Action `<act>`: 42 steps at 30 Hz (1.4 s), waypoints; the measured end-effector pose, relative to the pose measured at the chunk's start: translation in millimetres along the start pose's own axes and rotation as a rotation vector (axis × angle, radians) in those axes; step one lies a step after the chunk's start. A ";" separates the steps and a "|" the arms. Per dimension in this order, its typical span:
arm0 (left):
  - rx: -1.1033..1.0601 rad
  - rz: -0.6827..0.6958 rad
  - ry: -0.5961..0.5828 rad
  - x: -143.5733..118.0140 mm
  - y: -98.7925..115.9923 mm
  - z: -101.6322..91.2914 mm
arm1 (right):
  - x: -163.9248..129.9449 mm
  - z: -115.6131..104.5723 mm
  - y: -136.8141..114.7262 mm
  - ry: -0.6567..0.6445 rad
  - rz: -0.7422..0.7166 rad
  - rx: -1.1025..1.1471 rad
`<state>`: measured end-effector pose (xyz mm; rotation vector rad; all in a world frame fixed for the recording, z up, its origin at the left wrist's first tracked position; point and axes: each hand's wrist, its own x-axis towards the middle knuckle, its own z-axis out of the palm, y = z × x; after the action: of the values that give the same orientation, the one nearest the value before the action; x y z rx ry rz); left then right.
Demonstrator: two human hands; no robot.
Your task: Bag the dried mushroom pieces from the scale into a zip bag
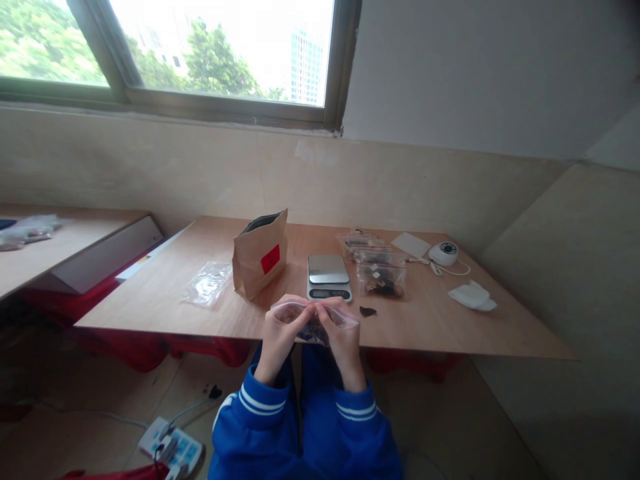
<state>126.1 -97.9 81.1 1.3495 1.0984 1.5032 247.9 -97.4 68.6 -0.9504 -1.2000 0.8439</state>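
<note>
Both hands grip the top of a clear zip bag at the table's front edge. My left hand pinches the bag's rim from the left, and my right hand pinches it from the right, the thumbs meeting in the middle. Dark pieces show inside the bag, partly hidden by my hands. Just beyond stands a kitchen scale with a bare metal plate. A brown paper pouch with a red label stands open at its top, left of the scale. A dark dried piece lies right of my right hand.
Filled zip bags sit right of the scale. Farther right are a white round device with a cable and a crumpled white tissue. Flat clear bags lie left of the pouch. A power strip rests on the floor.
</note>
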 end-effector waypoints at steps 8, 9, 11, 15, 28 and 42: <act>-0.090 -0.083 -0.009 4.9 -6.5 -5.3 | 4.4 -22.2 17.4 0.044 0.067 -0.057; -0.107 -0.108 0.011 5.2 -9.6 -6.1 | 5.0 -24.6 18.5 0.033 0.091 -0.043; -0.162 -0.154 0.101 5.7 -16.0 -8.7 | 6.3 -28.2 18.2 -0.058 0.140 0.005; -0.294 -0.255 0.192 7.8 -24.2 -19.2 | 7.7 -29.8 13.7 -0.273 0.133 -0.013; -0.105 -0.193 0.433 20.7 -29.4 -87.5 | 57.8 -125.3 28.3 0.555 0.148 -0.136; 0.048 -0.261 0.417 21.7 -46.7 -119.6 | 66.3 -155.9 104.7 0.475 0.034 -1.088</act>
<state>6.0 -73.7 37.0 0.8963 1.5147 1.6051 408.9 -19.8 -19.1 -1.9109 -1.1867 -0.1143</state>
